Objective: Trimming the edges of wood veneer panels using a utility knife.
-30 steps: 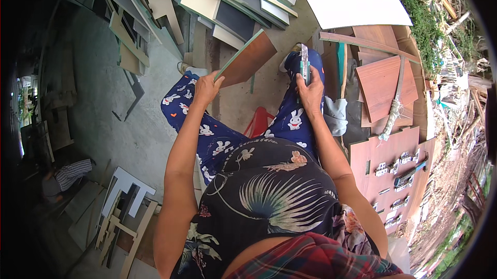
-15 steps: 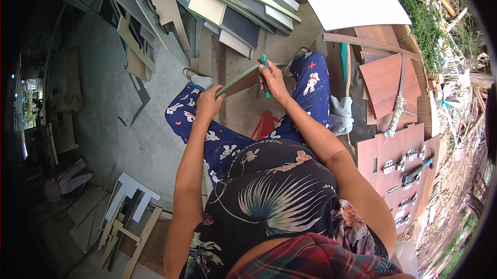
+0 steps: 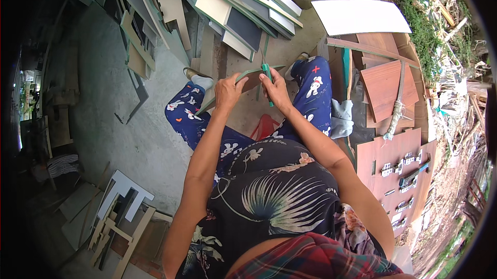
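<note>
My left hand [image 3: 228, 92] is closed on a brown board [image 3: 252, 80] with green edges, held between my knees. Part of the board is hidden behind that hand; one end shows beside my left thigh, the other slants up past my right hand. My right hand [image 3: 277, 92] is wrapped round a slim green-handled tool [image 3: 267, 74] and sits close to the board. From the handle a thin shaft points up and away; its exact kind is too small to make out. Both hands are a short gap apart, above patterned blue trousers [image 3: 313, 84].
Stacked offcut boards [image 3: 243, 20] lie ahead, more lean at the far left. To the right are a white panel [image 3: 362, 17], reddish-brown boards [image 3: 391, 87] and a panel with hinges [image 3: 383, 149]. A red thing [image 3: 265, 125] lies between my legs. Cut frames [image 3: 124, 227] rest at lower left.
The board has turned and slid so that one end now reaches toward my left thigh. My left hand has moved right along it, nearer my right hand, which has dropped slightly with the tool.
</note>
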Demonstrator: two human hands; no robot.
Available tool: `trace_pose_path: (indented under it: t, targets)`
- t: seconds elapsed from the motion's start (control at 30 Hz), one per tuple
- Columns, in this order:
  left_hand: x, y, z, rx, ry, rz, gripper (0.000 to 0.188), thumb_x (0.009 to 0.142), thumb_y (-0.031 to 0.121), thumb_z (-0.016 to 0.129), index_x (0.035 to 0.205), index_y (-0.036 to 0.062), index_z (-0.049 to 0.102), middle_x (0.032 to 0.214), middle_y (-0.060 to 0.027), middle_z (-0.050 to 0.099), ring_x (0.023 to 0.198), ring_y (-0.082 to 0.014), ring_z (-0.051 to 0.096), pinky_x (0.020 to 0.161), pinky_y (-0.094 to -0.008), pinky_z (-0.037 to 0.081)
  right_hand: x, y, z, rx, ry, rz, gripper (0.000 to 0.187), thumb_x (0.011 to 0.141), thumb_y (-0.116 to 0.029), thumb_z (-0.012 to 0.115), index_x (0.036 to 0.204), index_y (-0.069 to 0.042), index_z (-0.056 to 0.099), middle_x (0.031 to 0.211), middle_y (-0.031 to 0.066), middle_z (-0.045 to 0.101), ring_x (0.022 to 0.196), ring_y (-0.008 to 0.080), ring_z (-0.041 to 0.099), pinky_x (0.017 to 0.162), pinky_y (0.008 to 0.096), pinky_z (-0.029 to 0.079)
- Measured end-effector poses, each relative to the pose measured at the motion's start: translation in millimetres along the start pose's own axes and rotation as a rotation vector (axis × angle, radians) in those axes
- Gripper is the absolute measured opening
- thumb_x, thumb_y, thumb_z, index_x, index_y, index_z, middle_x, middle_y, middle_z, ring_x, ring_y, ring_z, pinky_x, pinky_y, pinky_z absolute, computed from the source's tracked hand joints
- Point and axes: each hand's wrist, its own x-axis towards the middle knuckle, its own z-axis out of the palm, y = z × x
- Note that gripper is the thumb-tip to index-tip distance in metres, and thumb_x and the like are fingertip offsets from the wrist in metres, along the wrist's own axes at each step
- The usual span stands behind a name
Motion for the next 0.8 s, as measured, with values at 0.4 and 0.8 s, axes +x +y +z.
trace_pose_path:
  t: [0.4, 0.8]
  targets:
    - [17, 37, -126, -0.491, 0.495, -0.11, 0.025, 0.091, 0.018, 0.073, 0.102, -0.0042, 0.069, 0.083, -0.0041, 0.07, 0.074, -0.007, 0.056, 0.069, -0.0261, 0.049, -15, -14, -26, 0.046, 0.056, -0.037, 0.035, 0.094, -0.022, 0.063, 0.123, -0.003, 0.058, 0.067, -0.0034, 0.052, 0.049, 0.0063, 0.049, 0.045, 0.0248, 0.039]
    - [-31, 49, -225, -0.334, 0.941, -0.057, 0.02, 0.095, 0.014, 0.067, 0.104, -0.0036, 0.07, 0.093, -0.0056, 0.072, 0.081, -0.0098, 0.062, 0.076, -0.0264, 0.05, -19, -4, -30, 0.028, 0.094, -0.034, 0.032, 0.094, -0.023, 0.065, 0.118, -0.003, 0.059, 0.065, -0.0041, 0.051, 0.048, 0.0055, 0.047, 0.044, 0.0238, 0.038]
